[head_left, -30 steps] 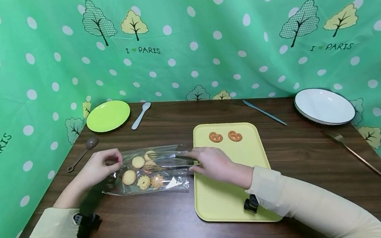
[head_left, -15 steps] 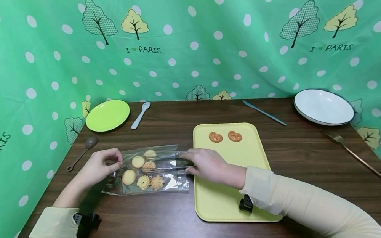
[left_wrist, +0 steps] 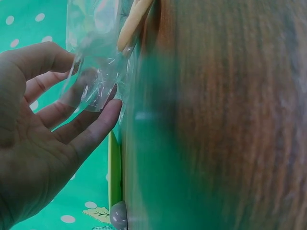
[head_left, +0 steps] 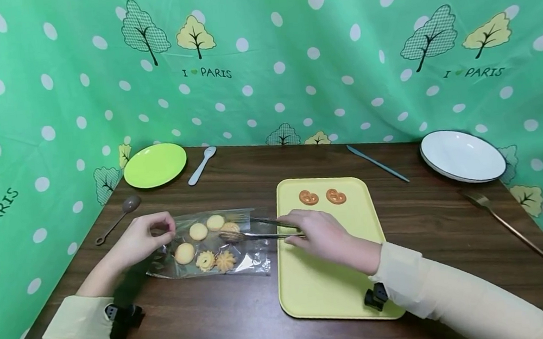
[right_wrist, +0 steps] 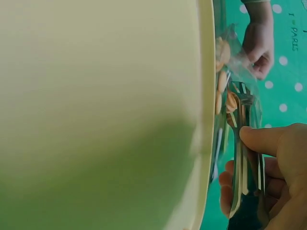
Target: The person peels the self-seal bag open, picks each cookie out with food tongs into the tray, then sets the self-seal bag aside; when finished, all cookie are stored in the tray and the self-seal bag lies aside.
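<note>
A clear plastic bag lies on the table with several round and flower-shaped cookies in it. My left hand pinches the bag's left end between thumb and finger; in the left wrist view the film hangs at the fingertips. My right hand grips metal tongs with fork-like ends, over the left side of the yellow tray. The tongs' ends reach inside the bag around one cookie. In the right wrist view that cookie sits between the prongs.
Two pretzels lie at the tray's far end. Around stand a green plate, a light blue spoon, a brown spoon, a blue knife, a white dish and a copper-handled fork.
My right hand first pushed the tongs slightly left, then drew them back right. One cookie has shifted right with the tongs' ends, towards the bag's mouth. My left hand has stayed put.
</note>
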Tool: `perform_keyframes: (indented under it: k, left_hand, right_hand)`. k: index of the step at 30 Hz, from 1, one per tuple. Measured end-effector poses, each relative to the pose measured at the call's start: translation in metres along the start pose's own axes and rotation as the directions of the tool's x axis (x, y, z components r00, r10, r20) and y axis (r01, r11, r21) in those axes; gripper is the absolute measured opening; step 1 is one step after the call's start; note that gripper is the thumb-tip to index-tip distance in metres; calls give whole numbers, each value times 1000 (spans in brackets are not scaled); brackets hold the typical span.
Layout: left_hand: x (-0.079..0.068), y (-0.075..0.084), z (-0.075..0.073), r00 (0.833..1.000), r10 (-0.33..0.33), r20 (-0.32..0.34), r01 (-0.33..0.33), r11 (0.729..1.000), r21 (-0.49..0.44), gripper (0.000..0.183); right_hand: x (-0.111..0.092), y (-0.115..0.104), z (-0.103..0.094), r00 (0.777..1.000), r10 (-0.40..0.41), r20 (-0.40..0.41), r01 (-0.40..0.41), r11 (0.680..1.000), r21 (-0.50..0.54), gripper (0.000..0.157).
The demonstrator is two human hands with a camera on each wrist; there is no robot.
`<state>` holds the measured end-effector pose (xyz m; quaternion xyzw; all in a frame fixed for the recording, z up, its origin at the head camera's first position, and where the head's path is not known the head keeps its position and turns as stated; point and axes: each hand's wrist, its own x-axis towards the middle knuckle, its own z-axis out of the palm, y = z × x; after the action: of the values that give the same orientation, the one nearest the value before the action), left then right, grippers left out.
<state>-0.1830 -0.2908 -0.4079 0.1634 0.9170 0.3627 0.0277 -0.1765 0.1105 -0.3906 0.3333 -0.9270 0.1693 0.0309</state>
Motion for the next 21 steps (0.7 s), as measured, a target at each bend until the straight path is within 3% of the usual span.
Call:
perform_keyframes:
  k: [21]
  left_hand:
    - [-2, -1, 4, 999, 10, -31, -10, 1000, -10, 17]
  right_hand:
    - [-94, 71, -38, 979, 143, -142, -146, 989, -6, 43]
